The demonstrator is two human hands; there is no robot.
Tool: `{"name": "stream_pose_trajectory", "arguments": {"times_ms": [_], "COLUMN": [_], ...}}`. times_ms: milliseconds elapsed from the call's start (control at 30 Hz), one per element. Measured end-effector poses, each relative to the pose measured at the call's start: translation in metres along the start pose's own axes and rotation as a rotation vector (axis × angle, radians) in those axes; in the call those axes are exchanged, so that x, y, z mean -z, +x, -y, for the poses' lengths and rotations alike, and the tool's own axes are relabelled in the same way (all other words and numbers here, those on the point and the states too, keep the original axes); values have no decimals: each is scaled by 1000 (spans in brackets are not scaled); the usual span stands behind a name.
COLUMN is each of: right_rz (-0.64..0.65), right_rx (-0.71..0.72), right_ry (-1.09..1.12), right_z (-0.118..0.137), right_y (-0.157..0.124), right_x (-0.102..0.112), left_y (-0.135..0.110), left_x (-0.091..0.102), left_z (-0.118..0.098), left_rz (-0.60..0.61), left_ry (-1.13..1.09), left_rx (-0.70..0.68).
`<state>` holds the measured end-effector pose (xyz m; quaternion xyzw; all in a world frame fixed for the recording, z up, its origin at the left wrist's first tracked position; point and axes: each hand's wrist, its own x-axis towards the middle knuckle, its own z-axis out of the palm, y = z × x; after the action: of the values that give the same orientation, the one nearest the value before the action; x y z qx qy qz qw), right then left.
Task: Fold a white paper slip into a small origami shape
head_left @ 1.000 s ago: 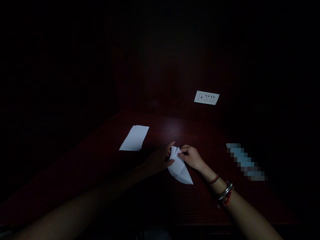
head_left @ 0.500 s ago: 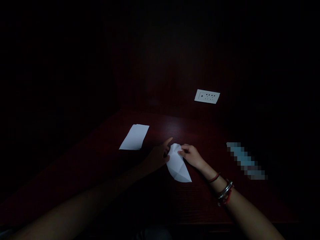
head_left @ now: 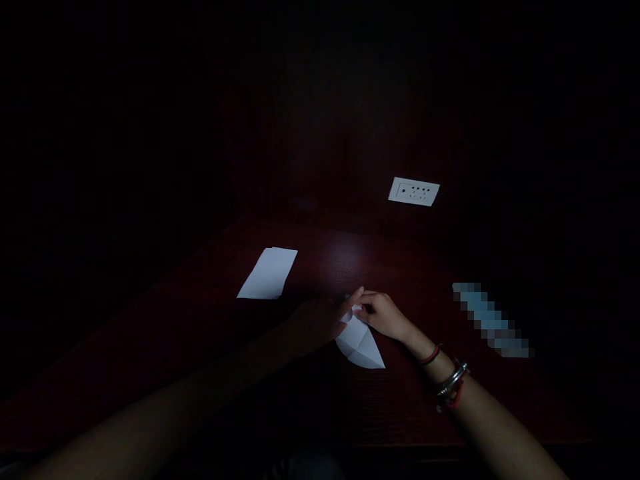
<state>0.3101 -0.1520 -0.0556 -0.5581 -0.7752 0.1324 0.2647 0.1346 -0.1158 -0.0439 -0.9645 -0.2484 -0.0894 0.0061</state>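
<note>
Creased sheet: matt paper; tabletop: glossy wood-look; bangle: shiny metal.

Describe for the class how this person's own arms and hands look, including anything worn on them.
The left hand and right hand are gloveless, and no sleeves show on the forearms. The right wrist wears a thin red-and-dark band; nearer the elbow are a shiny silver bangle and a red cord. No jewellery shows on the left, though shadow could hide it.

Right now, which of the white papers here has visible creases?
The pointed paper between the left hand and the right hand: fold lines cross it. The flat paper stack, apart and farther left, shows none.
</note>
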Motion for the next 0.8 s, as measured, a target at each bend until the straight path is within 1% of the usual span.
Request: {"name": "stream_pose_trajectory", "arguments": {"times_ms": [67,100,167,233,333,433,567,700,800], "right_rz": [44,67,112,143,156,154,185,190,149], "right_rx": [86,129,194,221,230,235,218,176,114], "right_ry": [-4,-14,-45,-85,-131,-139,-105,-59,-62], "right_z": [1,1,3,4,6,8,12,16,19], "right_y": [-2,-3,-5,-6,-7,-7,-8,-8,-8], "right_x": [5,8,14,18,21,22,21,18,13], "left_y": [-2,-2,-1,1,7,11,13,12,10], "left_x": [2,4,8,9,3,-8,-17,-12,-5], "left_z": [1,2,5,10,19,26,30,28,25], "left_rz": [20,33,56,72,85,48,18,7,12], "left_ry": [48,37,-54,-197,-367,-467,-579,-660,-699], "left_rx": [-20,-39,-49,-45,-29,-14,-49,-67,-58]}}
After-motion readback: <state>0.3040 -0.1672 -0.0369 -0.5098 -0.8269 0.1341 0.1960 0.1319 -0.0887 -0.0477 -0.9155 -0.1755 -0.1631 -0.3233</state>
